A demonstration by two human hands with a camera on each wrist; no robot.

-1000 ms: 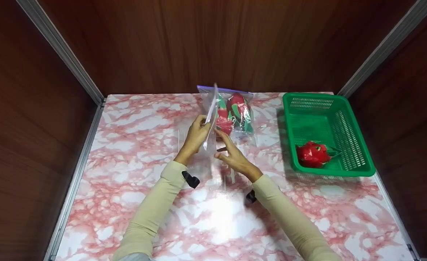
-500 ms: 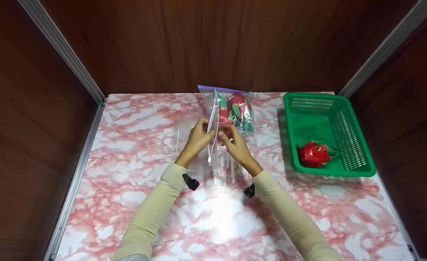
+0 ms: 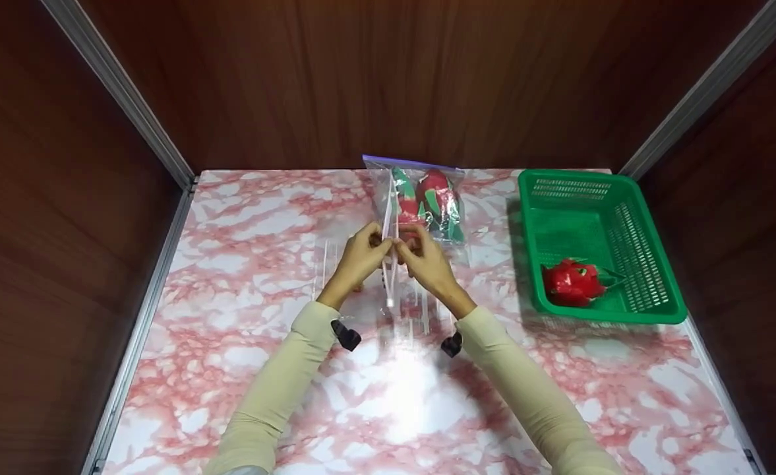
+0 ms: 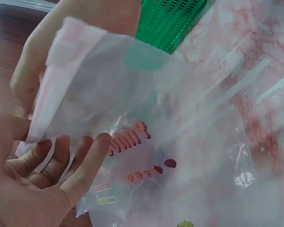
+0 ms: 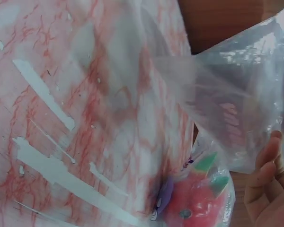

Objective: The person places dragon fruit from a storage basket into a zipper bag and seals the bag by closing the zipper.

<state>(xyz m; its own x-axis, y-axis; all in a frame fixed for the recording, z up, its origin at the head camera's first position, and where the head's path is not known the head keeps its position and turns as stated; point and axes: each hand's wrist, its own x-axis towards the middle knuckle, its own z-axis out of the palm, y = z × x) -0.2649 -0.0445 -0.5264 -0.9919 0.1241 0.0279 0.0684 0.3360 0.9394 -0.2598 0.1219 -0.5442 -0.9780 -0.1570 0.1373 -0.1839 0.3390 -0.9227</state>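
Both hands are at the mouth of a clear zip bag [image 4: 180,94] held on edge above the table. My left hand [image 3: 359,256] pinches one side of its white zip strip, with the fingers spread behind the film in the left wrist view. Opposite it, my right hand [image 3: 431,265] pinches the other side, thumb and fingertips close to the left thumb. Red and yellow printing shows through the film. Just beyond lies another clear bag with a purple zip [image 3: 414,162], holding a red-and-green dragon fruit [image 3: 438,194] and a second one partly hidden by the hands.
A green perforated basket [image 3: 608,318] stands to the right, with one red dragon fruit [image 3: 573,282] in its near left corner. Flat clear film lies on the marbled table [image 3: 229,356] under the hands. Dark wood panels [image 3: 388,79] enclose the back and sides.
My right hand has moved from loosely spread beside the zip bag to pinching its mouth. The bag's upper end has come down, and the zip strip now hangs toward me between both hands.
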